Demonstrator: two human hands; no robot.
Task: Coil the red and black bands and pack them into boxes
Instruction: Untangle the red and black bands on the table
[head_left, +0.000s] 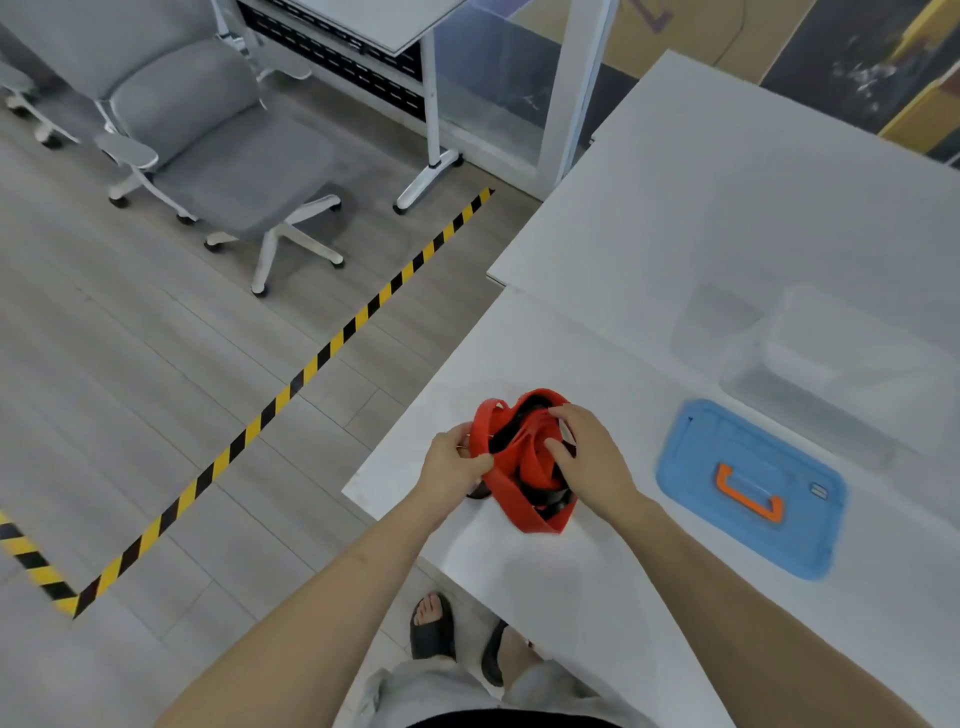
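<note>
Near the desk's (649, 218) left edge, the left hand (451, 462) pinches and the right hand (589, 460) grips the red band (519, 457) tangled with the black band (550, 500); loosening either hold could spring the loops apart.

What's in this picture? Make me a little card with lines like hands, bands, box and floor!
left hand: pinches the edge of the red band
right hand: fingers curled into the bunch of red band and black band
bands: bunched together over the white table, not yet in a box
clear box: open, farther back on the table
blue lid: lies flat on the table, off the box, orange handle up
floor: grey chair, yellow-and-black tape
</note>
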